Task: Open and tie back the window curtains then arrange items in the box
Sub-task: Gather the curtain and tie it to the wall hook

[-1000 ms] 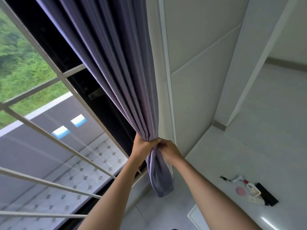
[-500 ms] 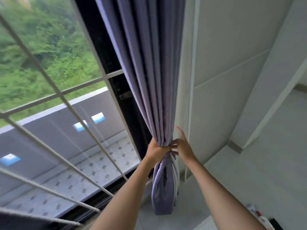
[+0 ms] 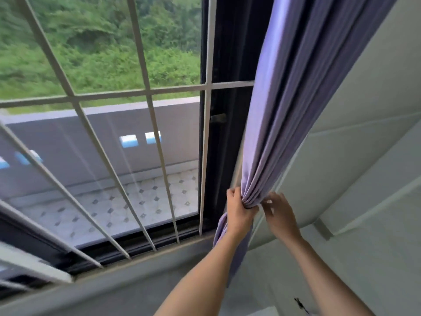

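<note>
Since the earlier frame, more of the barred window (image 3: pixel 109 133) has come into view. Beside its dark frame, the purple curtain (image 3: pixel 284 110) is gathered into folds. Its bunched waist is grasped by the left hand (image 3: pixel 239 213); the right hand (image 3: pixel 279 215), fingers loosely spread, touches it.

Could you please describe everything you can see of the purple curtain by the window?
The purple curtain is a soft, smooth-looking fabric, drawn to the right side of the window and gathered into narrow lengthwise folds. It hangs slanted in this view, beside the dark window frame. The left hand grips the bunched folds, and the tail hangs below that hand, partly behind the forearm. The right hand is at the bunch's right edge; its contact is unclear. No tie-back shows.
</note>
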`<state>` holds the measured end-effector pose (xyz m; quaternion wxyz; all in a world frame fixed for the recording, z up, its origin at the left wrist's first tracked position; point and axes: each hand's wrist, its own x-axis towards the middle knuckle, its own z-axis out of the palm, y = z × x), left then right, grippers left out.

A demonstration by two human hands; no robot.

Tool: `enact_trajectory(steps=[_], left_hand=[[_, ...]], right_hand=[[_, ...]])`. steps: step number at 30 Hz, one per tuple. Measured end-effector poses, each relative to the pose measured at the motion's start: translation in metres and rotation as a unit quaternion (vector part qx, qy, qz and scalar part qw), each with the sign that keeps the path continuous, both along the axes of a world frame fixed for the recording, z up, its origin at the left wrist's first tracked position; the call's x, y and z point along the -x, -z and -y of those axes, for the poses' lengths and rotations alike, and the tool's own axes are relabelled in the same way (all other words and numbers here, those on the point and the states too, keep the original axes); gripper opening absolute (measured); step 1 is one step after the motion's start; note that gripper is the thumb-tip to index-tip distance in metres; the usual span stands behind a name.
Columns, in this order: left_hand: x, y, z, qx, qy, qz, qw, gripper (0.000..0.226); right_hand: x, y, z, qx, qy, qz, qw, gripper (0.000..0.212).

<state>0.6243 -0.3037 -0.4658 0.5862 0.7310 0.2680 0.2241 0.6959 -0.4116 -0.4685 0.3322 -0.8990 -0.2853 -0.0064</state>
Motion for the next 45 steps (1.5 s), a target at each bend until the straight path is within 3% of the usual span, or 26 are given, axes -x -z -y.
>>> enact_trajectory(steps=[4, 9, 14, 17, 19, 21, 26, 28, 30, 33, 35, 42, 45], left_hand=[[-0.002, 0.001, 0.008, 0.006, -0.051, -0.032, 0.998, 0.021], [-0.006, 0.007, 0.004, 0.026, -0.053, -0.016, 0.998, 0.020], [-0.002, 0.003, 0.001, 0.011, -0.020, -0.001, 1.000, 0.038], [-0.003, 0.000, 0.005, 0.022, -0.025, 0.012, 0.999, 0.041], [-0.005, -0.003, 0.010, 0.010, -0.031, 0.020, 0.999, 0.034], [-0.008, -0.005, 0.012, 0.004, -0.050, 0.021, 0.999, 0.030], [-0.005, 0.003, 0.002, -0.047, -0.055, 0.002, 0.997, 0.019], [-0.004, 0.009, 0.002, -0.090, -0.054, -0.022, 0.994, 0.019], [-0.006, 0.014, 0.004, -0.113, -0.052, -0.026, 0.992, 0.025], [-0.006, 0.010, 0.005, -0.060, -0.047, -0.010, 0.997, 0.036], [-0.006, 0.007, 0.002, -0.055, -0.034, -0.008, 0.998, 0.039], [0.001, 0.001, -0.006, -0.078, 0.004, -0.011, 0.997, 0.040], [0.004, -0.003, -0.002, -0.070, 0.018, -0.003, 0.997, 0.029]], right_hand=[[-0.006, -0.002, 0.009, -0.025, -0.036, 0.060, 0.997, 0.003], [-0.018, -0.024, 0.009, -0.045, -0.019, -0.085, 0.995, 0.016], [-0.039, -0.032, 0.013, 0.001, -0.110, -0.033, 0.993, 0.039], [-0.058, -0.047, 0.011, 0.032, -0.041, 0.101, 0.993, 0.037], [-0.059, -0.062, 0.004, 0.073, -0.019, 0.246, 0.966, 0.023], [-0.055, -0.068, -0.001, 0.133, -0.056, 0.331, 0.933, 0.013], [-0.042, -0.033, 0.019, 0.208, -0.076, 0.242, 0.945, 0.029], [-0.038, -0.030, 0.022, 0.227, -0.076, 0.275, 0.931, 0.031], [-0.039, -0.031, 0.024, 0.235, -0.068, 0.331, 0.911, 0.019], [-0.041, -0.034, 0.027, 0.210, -0.107, 0.369, 0.899, 0.017], [-0.039, -0.034, 0.030, 0.202, -0.115, 0.350, 0.907, 0.028], [-0.023, -0.010, 0.054, 0.218, -0.028, 0.331, 0.918, 0.037], [-0.010, -0.010, 0.081, 0.211, 0.019, 0.327, 0.921, 0.039]])
